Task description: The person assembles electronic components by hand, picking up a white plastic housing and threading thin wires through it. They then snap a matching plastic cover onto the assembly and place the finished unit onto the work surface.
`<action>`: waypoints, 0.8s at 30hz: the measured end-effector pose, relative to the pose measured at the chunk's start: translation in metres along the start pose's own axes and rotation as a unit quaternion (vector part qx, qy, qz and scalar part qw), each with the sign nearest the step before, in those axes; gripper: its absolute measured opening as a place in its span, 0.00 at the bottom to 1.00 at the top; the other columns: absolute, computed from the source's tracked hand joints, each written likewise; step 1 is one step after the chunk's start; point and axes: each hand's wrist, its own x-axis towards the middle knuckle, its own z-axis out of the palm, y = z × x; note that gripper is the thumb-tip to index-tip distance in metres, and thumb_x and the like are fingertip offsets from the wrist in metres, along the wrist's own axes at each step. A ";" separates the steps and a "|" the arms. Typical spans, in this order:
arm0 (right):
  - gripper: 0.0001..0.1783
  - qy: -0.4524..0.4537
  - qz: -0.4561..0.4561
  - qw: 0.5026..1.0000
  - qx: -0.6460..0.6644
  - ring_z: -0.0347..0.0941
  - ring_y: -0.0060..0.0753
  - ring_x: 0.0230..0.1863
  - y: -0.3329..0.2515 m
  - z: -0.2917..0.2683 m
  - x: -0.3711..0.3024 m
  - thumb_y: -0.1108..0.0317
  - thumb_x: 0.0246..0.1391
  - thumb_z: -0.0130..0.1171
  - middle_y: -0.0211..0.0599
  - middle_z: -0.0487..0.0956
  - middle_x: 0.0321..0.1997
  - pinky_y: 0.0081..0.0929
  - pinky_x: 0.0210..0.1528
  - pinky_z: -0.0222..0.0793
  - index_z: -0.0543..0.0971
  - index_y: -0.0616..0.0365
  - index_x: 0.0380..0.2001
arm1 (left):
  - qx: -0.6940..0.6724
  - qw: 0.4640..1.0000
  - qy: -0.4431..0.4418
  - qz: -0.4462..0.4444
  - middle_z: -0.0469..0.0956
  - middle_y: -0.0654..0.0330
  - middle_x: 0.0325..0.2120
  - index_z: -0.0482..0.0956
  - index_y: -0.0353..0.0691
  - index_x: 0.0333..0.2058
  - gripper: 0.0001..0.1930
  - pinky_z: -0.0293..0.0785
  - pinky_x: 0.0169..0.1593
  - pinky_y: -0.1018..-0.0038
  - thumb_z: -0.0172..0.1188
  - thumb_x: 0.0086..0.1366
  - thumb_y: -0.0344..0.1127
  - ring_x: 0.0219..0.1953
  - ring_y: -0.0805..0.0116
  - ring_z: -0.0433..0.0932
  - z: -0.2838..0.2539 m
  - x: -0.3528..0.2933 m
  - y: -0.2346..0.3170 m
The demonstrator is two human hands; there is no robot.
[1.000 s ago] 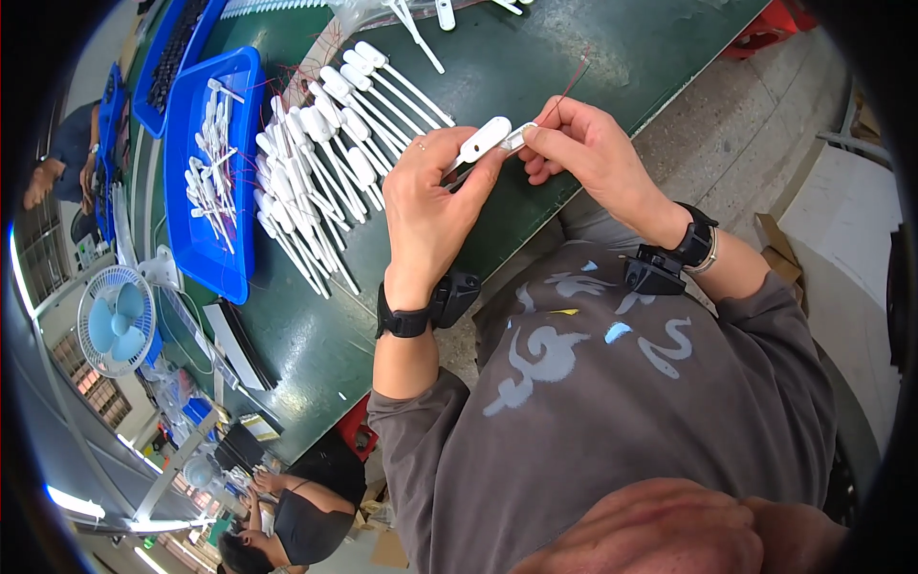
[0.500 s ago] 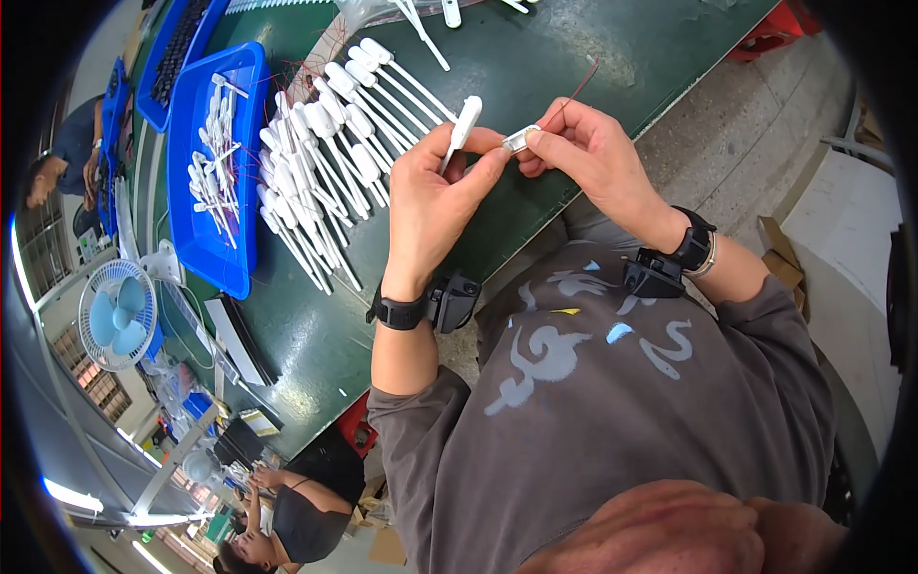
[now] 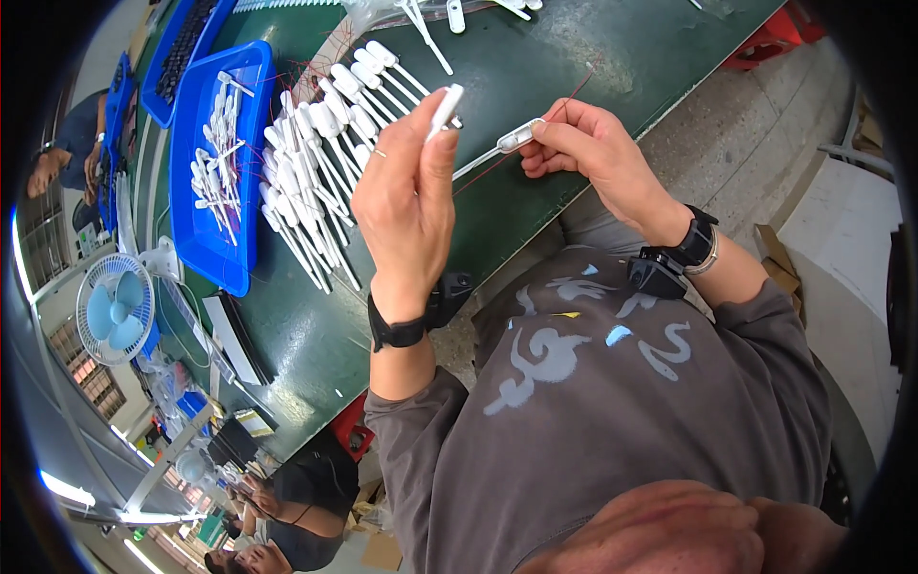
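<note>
My right hand (image 3: 583,143) pinches a white plastic housing (image 3: 514,140) by the end of its open, hollow oval head. The thin stem of this housing points left and passes behind my left hand. A fine red wire (image 3: 579,88) sticks up from my right fingers, and a red strand runs below the stem. Raised to the left, my left hand (image 3: 406,191) holds a white elongated plastic piece (image 3: 444,110) between thumb and fingertips, apart from the housing. Behind it on the green table lie many similar white stemmed pieces (image 3: 311,158) in an overlapping row.
A blue tray (image 3: 251,191) with more white stemmed parts stands left of the row, a second blue tray (image 3: 153,105) beyond it. The green table (image 3: 535,48) ends at a diagonal edge near me. Further off are a fan (image 3: 117,308) and other people at work.
My left hand has drawn away to the left from the housing and turned, its white piece now upright in the fingertips. The housing's stem has come into sight; my right hand has barely moved.
</note>
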 end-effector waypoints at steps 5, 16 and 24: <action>0.11 0.002 -0.006 1.000 0.010 0.80 0.25 0.39 0.002 -0.001 0.000 0.63 0.67 0.56 0.35 0.82 0.38 0.24 0.47 0.77 0.77 0.61 0.38 | 0.123 0.986 0.046 0.099 0.81 0.58 0.29 0.86 0.43 0.47 0.13 0.74 0.32 0.71 0.69 0.62 0.33 0.28 0.64 0.78 -0.001 -0.011 0.011; 0.11 -0.011 -0.034 0.999 -0.031 0.80 0.25 0.40 0.004 0.004 -0.006 0.64 0.68 0.56 0.36 0.82 0.39 0.25 0.48 0.77 0.76 0.61 0.38 | -0.007 0.993 -0.074 -0.086 0.80 0.61 0.27 0.85 0.42 0.47 0.16 0.70 0.30 0.75 0.71 0.59 0.35 0.27 0.72 0.76 0.003 -0.011 -0.007; 0.08 -0.026 -0.063 0.996 -0.063 0.79 0.22 0.41 0.003 0.004 -0.010 0.67 0.67 0.57 0.35 0.82 0.40 0.23 0.49 0.76 0.75 0.62 0.38 | -0.109 0.966 -0.156 -0.175 0.82 0.63 0.29 0.86 0.38 0.44 0.15 0.66 0.29 0.78 0.70 0.60 0.37 0.26 0.79 0.71 0.003 -0.007 -0.010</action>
